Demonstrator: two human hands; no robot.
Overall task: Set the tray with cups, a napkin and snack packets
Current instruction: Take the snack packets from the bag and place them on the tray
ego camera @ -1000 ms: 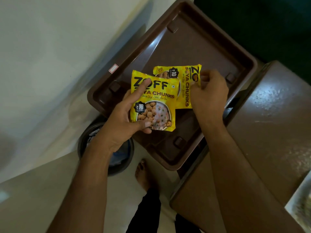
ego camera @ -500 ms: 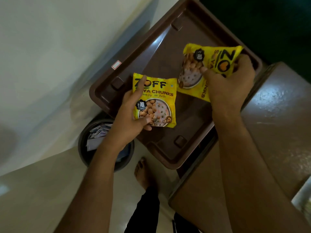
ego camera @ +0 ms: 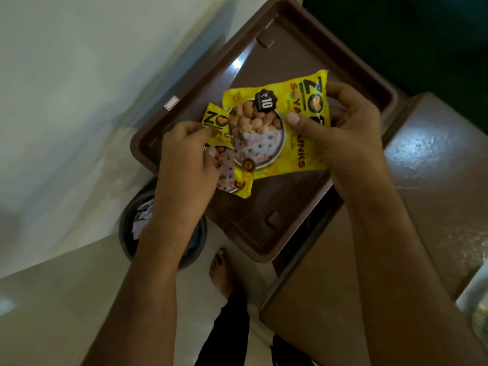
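Observation:
A brown plastic tray (ego camera: 290,48) lies tilted across the middle of the head view, its near corner jutting past a brown table. My right hand (ego camera: 343,133) grips a yellow soya chunks packet (ego camera: 266,133) above the tray, thumb on its front. A second yellow packet (ego camera: 229,165) sits partly under the first, and my left hand (ego camera: 184,159) pinches it at its left edge. Much of this lower packet is hidden by the upper one and by my fingers.
The brown table (ego camera: 422,207) fills the right side. A dark round bin (ego camera: 137,223) with paper scraps stands on the floor below the tray's left corner. A bare foot (ego camera: 224,273) shows on the pale floor. A pale wall runs along the left.
My right hand has swung its packet back leftward so it now overlaps the packet in my left hand. My left hand has turned over its packet's left edge.

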